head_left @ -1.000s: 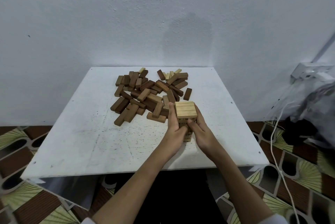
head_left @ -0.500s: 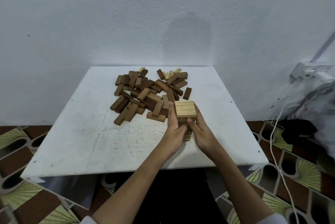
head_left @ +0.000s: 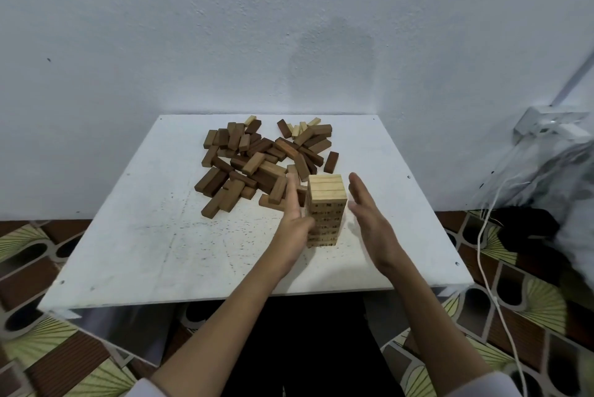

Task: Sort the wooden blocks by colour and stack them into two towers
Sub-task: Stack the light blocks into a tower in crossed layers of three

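Head view: pale tower (head_left: pixel 326 208) stood upright on white table (head_left: pixel 135 236), right of centre, near the front half. Top layer showed three pale blocks side by side; layers below carried small dark printed marks, too small to read. Tower looked straight, no lean visible.

L hand (head_left: pixel 294 220) was at tower's left side, fingers straight & together, pointing away from the person, holding nothing. Palm faced the tower; heel of hand overlapped tower's lower left edge in the pic, contact vs. just beside: can't tell. L hand slightly blurred.

R hand (head_left: pixel 369 216) was on tower's right, also flat w/ fingers straight, thumb out toward the tower, holding nothing. Clear gap btw R palm and the tower, so not touching. Both hands flanked the tower, one each side, forearms coming up from the bottom of frame.

Brown pile (head_left: pixel 260 165) lay loose behind & left of tower, toward table's rear centre; mid-brown and dark-brown blocks mixed, many overlapping. A few pale blocks (head_left: pixel 302 128) sat at the pile's far edge near the wall. One dark block (head_left: pixel 331 162) lay apart, just right of pile, behind the tower. Nearest pile blocks were just behind L hand's fingers.

Wall (head_left: pixel 289 27) rose behind table. White cable (head_left: pixel 491 284) ran down the right side over patterned floor (head_left: pixel 38 332). Grey blurred bundle (head_left: pixel 553 178) at right edge, unclear what.
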Action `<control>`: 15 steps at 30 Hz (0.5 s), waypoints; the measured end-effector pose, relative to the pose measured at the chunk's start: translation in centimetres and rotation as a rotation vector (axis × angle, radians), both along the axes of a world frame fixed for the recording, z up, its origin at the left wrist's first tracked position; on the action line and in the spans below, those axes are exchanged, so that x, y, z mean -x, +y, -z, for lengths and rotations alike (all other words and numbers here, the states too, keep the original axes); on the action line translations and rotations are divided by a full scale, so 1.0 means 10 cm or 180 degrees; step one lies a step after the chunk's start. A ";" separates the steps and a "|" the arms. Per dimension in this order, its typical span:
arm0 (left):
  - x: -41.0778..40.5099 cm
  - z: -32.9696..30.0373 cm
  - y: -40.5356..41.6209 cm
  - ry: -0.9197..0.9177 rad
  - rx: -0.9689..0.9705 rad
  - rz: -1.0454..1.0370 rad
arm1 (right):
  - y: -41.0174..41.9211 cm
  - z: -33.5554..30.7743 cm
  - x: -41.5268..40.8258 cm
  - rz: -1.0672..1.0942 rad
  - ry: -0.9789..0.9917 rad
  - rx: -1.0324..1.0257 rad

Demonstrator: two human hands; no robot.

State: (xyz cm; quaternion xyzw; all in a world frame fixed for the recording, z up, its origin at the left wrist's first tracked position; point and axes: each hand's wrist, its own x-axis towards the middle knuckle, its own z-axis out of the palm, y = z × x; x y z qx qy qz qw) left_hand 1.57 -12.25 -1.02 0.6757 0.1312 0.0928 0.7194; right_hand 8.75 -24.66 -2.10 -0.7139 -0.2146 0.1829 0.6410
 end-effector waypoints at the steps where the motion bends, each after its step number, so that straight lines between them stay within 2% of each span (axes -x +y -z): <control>1: 0.01 -0.01 0.02 0.0003 0.0041 -0.0012 | -0.02 -0.01 -0.02 0.0059 0.0002 -0.0001; 9: 0.03 0.03 0.20 -0.0031 -0.0157 -0.0178 | -0.05 -0.02 -0.14 0.0368 -0.0047 -0.0071; 15: -0.23 -0.06 0.62 -0.0052 -0.0563 -0.0664 | 0.09 -0.23 -0.60 0.0602 -0.0415 0.0117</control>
